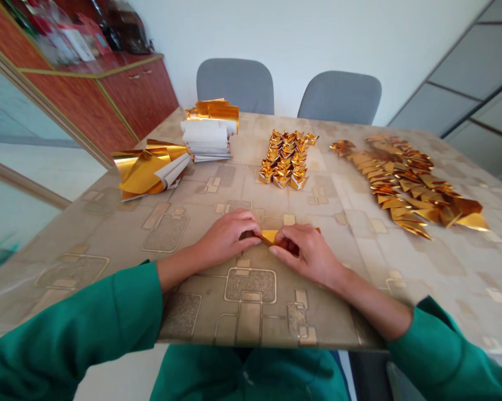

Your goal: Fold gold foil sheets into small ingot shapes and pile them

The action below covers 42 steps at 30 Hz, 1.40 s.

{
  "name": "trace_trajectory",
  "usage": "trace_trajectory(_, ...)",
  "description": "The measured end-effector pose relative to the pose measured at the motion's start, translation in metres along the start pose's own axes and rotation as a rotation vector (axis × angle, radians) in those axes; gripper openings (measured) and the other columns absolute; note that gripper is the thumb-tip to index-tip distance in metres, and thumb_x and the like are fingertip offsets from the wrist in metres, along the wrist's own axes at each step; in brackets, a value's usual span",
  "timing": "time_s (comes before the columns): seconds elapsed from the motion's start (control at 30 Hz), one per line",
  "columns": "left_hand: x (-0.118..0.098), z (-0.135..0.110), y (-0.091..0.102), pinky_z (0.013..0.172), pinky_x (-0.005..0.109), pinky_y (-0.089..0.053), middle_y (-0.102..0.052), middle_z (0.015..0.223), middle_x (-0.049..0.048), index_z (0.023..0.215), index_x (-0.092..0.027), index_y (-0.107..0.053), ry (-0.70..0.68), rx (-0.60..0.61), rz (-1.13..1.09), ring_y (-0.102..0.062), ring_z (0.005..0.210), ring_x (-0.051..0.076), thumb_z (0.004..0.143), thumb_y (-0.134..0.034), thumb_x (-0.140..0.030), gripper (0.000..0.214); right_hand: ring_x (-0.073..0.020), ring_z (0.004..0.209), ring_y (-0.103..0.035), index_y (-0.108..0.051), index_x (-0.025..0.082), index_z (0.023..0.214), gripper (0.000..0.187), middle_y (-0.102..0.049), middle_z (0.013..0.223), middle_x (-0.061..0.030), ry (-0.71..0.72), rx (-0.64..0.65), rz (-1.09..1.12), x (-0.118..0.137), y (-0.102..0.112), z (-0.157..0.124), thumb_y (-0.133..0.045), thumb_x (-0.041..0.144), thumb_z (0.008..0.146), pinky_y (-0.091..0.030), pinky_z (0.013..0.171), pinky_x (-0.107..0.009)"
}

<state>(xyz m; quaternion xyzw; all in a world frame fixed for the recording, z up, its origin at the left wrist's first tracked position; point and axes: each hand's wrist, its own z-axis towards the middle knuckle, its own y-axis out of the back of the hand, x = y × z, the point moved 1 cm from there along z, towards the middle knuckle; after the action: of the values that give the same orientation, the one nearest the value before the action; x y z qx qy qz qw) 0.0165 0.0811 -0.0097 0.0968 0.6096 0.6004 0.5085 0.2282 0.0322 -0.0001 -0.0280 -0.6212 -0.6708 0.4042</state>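
Between my hands, just above or on the patterned tabletop, is a folded piece of gold foil paper [269,236]. My left hand [230,236] pinches its left end between thumb and fingers. Closed around the right part of the same paper is my right hand [307,253], which hides much of it; a small tip shows beyond the knuckles. Farther back, in front of my hands, stand rows of folded gold foil pieces [284,159] packed close together.
Gold foil sheets [146,170] and a stack of white-backed sheets [208,142] lie at the back left. Many flat-folded gold pieces [409,178] spread over the right side of the table [251,312]. Behind it stand two grey chairs [235,83] and a wooden cabinet [137,100].
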Motion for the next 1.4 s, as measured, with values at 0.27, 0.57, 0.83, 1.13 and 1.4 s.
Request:
trace_trajectory(0.27, 0.007, 0.006, 0.007, 0.080, 0.032, -0.041, -0.060, 0.092, 0.0039, 0.088, -0.018, -0.067, 0.042, 0.027, 0.038, -0.056, 0.090, 0.019, 0.089, -0.063, -0.035, 0.018, -0.0121, 0.061, -0.048, -0.051, 0.019, 0.063, 0.024, -0.054, 0.060, 0.0012, -0.011, -0.065, -0.048, -0.005, -0.009, 0.000, -0.054, 0.017, 0.086, -0.033, 0.063, -0.027)
trace_trajectory(0.57, 0.011, 0.013, 0.010, 0.081, 0.032, -0.039, -0.061, 0.095, 0.0042, 0.087, -0.018, -0.067, 0.034, 0.091, 0.036, -0.055, 0.092, 0.019, 0.092, -0.058, -0.032, 0.017, -0.0151, 0.065, -0.047, -0.049, 0.018, 0.061, 0.022, -0.054, 0.063, -0.0021, -0.028, -0.103, -0.117, -0.003, -0.010, 0.001, -0.053, 0.012, 0.081, -0.033, 0.064, -0.029)
trace_trajectory(0.83, 0.007, 0.018, 0.012, 0.083, 0.033, -0.040, -0.058, 0.097, 0.0045, 0.086, -0.018, -0.065, 0.058, 0.157, 0.073, -0.055, 0.092, 0.020, 0.092, -0.056, -0.030, 0.016, -0.0149, 0.066, -0.047, -0.053, 0.018, 0.066, 0.028, -0.054, 0.065, -0.0011, -0.087, -0.107, -0.075, -0.005, -0.012, 0.002, -0.053, 0.026, 0.092, -0.032, 0.066, -0.029)
trace_trajectory(1.13, 0.010, 0.024, 0.014, 0.081, 0.031, -0.040, -0.058, 0.096, 0.0036, 0.085, -0.018, -0.064, 0.091, 0.182, 0.095, -0.056, 0.090, 0.018, 0.090, -0.058, -0.029, 0.014, -0.0161, 0.070, -0.047, -0.051, 0.018, 0.066, 0.018, -0.054, 0.071, -0.0021, -0.135, -0.134, -0.212, -0.003, -0.017, 0.004, -0.057, 0.016, 0.083, -0.029, 0.066, -0.030)
trace_trajectory(1.4, 0.008, 0.024, 0.012, 0.078, 0.031, -0.039, -0.057, 0.093, 0.0036, 0.083, -0.017, -0.063, 0.103, 0.159, 0.173, -0.054, 0.089, 0.019, 0.087, -0.064, -0.030, 0.014, -0.0181, 0.071, -0.048, -0.049, 0.019, 0.067, 0.016, -0.055, 0.073, -0.0030, -0.143, -0.151, -0.302, -0.004, -0.022, 0.004, -0.056, 0.015, 0.081, -0.027, 0.066, -0.031)
